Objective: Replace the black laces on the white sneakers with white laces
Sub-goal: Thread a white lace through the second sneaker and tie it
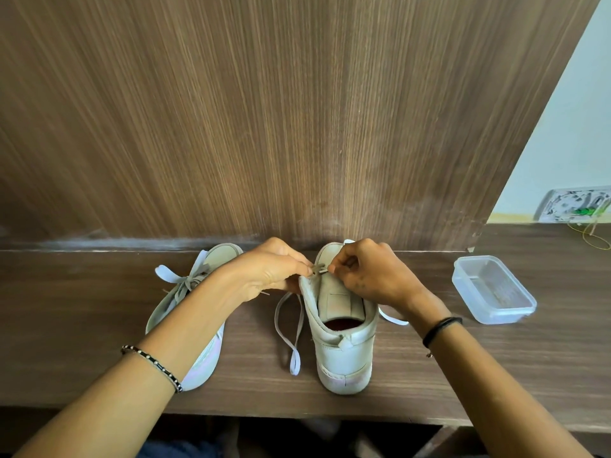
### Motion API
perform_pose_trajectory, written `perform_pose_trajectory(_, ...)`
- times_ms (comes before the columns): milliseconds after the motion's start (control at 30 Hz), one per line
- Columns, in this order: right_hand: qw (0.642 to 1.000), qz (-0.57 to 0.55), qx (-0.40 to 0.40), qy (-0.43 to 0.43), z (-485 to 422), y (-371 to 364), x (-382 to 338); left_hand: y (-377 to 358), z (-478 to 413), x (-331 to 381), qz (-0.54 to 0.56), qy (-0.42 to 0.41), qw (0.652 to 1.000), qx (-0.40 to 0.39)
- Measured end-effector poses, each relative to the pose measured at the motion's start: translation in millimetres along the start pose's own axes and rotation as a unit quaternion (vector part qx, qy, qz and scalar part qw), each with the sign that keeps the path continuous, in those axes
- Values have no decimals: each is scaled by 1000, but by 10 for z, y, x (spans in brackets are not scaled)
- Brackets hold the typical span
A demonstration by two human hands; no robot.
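Observation:
Two white sneakers stand on a dark wooden desk [429,375], heels toward me. The right sneaker [342,352] is upright in the middle. My left hand [267,271] grips its upper left edge and pinches a white lace [318,268] at an upper eyelet. My right hand [372,276] pinches the same lace from the right, above the tongue. A loose loop of white lace [291,328] lies on the desk left of this shoe, and another end [393,319] pokes out on its right. The left sneaker [198,292] leans sideways under my left forearm, with a white lace tied in a bow.
A clear plastic container [492,289] stands open on the desk to the right. A tall wooden panel [264,127] rises right behind the shoes. At the far right a white socket box [575,204] with thin yellow wires sits by the wall.

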State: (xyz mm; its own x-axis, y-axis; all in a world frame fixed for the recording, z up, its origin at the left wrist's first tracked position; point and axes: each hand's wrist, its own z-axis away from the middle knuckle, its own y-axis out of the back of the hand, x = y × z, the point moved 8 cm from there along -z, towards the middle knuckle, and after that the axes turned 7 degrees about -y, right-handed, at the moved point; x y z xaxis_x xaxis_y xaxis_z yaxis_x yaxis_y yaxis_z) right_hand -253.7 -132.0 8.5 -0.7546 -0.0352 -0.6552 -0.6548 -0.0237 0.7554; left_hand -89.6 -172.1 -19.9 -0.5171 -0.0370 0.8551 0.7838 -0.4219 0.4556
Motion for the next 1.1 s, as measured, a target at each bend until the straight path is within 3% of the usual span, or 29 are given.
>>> perform_pose_trajectory(467, 1000, 14, 0, 11, 8, -35, -48, -93, 81, 102, 69, 3, 997, -16)
perform_pose_trajectory(733, 997, 76, 9, 20, 5, -175, -112, -96, 102, 104, 56, 9, 998, -22)
perform_pose_trajectory(900, 999, 47, 10, 9, 2, -124, -78, -106, 129, 55, 68, 3, 997, -41)
perform_pose_trajectory(1100, 999, 36, 9, 11, 33, -51, -64, -105, 119, 64, 33, 3, 999, -3)
